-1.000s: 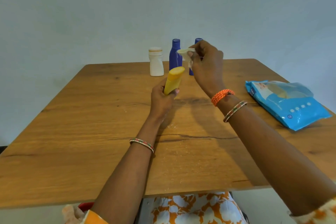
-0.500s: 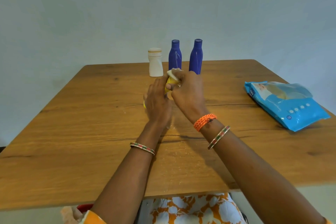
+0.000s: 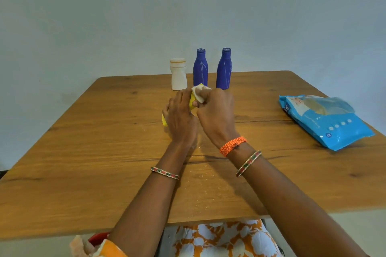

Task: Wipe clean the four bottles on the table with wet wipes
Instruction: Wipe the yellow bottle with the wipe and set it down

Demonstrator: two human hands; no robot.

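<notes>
Yellow bottle (image 3: 191,104) gripped by left hand (image 3: 180,118); wet wipe (image 3: 199,94) pinched by right hand (image 3: 216,113). Risk: damp bottle slipped onto worktop (image 3: 104,152), standing bottles toppled.

The glossy blue plastic wet-wipe packet (image 3: 325,121) lying at the right side of the wooden counter (image 3: 83,162) carries the only legible marks. Near its upper left corner, white lettering on a dark blue patch reads "mee", with a second line beneath it too small to make out. Near its lower edge a small round badge shows a number that looks like "72", though it is blurred. No writing can be read on the bottles.
</notes>
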